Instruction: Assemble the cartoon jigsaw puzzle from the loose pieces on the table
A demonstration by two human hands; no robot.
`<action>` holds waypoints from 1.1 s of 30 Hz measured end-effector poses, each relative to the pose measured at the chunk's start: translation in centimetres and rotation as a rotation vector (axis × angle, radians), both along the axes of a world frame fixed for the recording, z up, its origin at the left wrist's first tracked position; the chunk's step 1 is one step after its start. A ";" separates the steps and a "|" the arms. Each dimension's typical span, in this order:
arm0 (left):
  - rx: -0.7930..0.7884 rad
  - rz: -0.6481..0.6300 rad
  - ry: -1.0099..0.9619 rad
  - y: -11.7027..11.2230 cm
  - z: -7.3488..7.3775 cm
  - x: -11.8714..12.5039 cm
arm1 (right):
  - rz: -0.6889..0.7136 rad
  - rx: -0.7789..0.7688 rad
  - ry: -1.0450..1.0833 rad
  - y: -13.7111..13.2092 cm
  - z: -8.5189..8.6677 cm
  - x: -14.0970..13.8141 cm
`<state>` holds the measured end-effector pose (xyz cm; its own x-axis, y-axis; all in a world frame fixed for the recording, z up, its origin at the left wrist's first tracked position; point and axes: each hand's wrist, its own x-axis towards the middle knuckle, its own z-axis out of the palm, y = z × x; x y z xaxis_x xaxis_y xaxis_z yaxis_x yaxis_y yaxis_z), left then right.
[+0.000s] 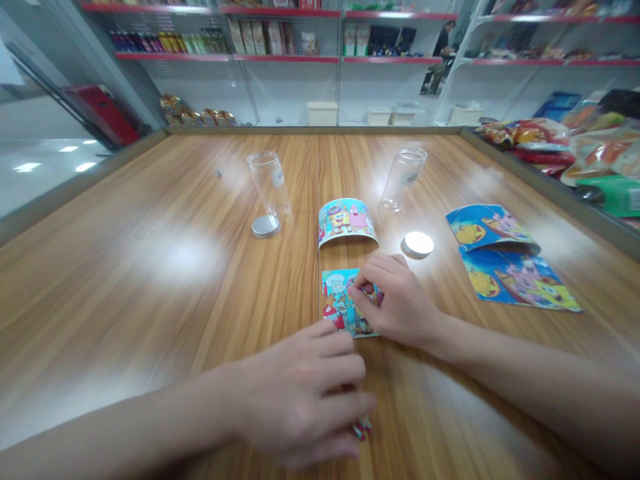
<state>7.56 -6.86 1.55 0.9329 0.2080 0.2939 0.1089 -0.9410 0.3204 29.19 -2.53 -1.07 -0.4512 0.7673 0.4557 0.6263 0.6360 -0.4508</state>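
Note:
A colourful cartoon picture (340,308), which looks like a jigsaw with uneven gaps along its left side, lies flat on the table in front of me. My right hand (395,300) rests over its right part, thumb and fingers closed in a pinch; whatever they hold is hidden. Lower and to the left, my left hand (305,393) is palm down with its fingers bent and apart. Small coloured pieces (363,427) peek out by its fingertips, mostly covered. Just beyond the jigsaw stands a curved card (347,220) printed with similar cartoon figures.
Two clear jars (270,183) (404,177) stand farther back, with silver lids (266,227) (418,245) nearby. To the right lie a bent blue cartoon card (493,227) and a flat one (520,280). Packaged goods (540,143) are heaped beyond the table's right edge; stocked shelves stand behind.

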 end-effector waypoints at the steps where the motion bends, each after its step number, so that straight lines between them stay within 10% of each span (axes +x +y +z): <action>1: 0.014 -0.022 0.020 -0.4 -0.1 0.3 | -0.002 -0.002 -0.001 0.0 0.0 -0.1; 24: -0.327 -0.088 -0.029 -0.2 -0.2 0.5 | -0.002 0.004 0.018 0.0 -0.2 -0.2; 30: -0.359 0.640 -0.216 3.6 -1.8 -1.5 | 0.009 0.010 0.035 -0.1 0.0 -0.1; 33: -0.300 0.752 -0.160 5.0 -2.7 -2.2 | 0.021 0.000 0.020 -0.2 0.1 -0.1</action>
<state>5.38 -1.83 -1.14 0.4649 0.8510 0.2441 0.6075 -0.5072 0.6113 29.06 -2.72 -0.98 -0.4580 0.7578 0.4648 0.6039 0.6489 -0.4629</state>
